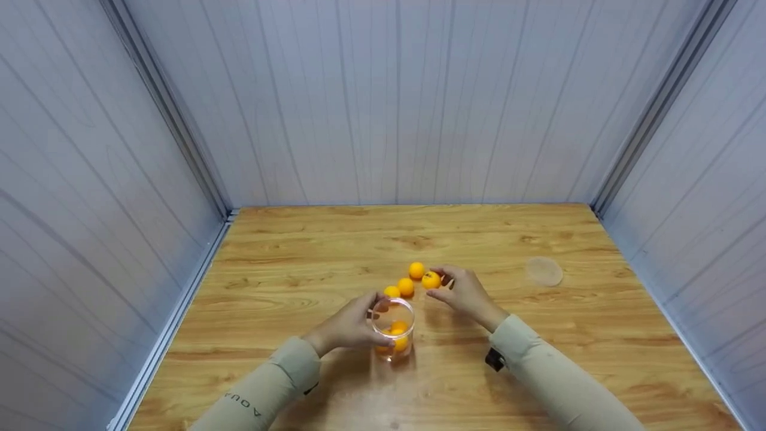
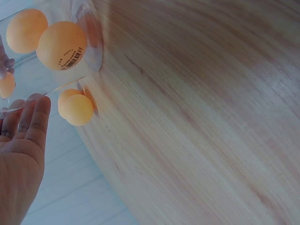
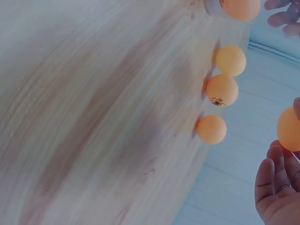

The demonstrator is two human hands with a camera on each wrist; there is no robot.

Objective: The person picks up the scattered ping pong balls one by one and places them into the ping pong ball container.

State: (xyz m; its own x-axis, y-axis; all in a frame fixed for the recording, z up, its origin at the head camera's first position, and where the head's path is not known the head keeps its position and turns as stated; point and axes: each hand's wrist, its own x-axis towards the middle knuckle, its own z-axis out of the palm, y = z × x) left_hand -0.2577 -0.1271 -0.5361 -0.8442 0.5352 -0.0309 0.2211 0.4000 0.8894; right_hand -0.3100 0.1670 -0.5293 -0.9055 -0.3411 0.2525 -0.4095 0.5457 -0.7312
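Observation:
My left hand (image 1: 350, 326) grips a clear plastic jar (image 1: 412, 318) by its side, and the jar's round mouth faces up toward the head camera. Several orange ping-pong balls (image 1: 400, 343) lie inside it; two of them (image 2: 62, 45) show large through the wall in the left wrist view. To the right of the jar, my right hand (image 1: 471, 296) pinches another orange ping-pong ball (image 1: 431, 280) between thumb and fingers. Three loose ping-pong balls (image 1: 406, 287) form a slanting row on the table, between the jar and the held ball and just beyond them.
A translucent round disc (image 1: 544, 272), like a lid, lies flat on the wood-grain table (image 1: 287, 251) at the right. Pale panel walls (image 1: 395, 108) enclose the table at the back and on both sides.

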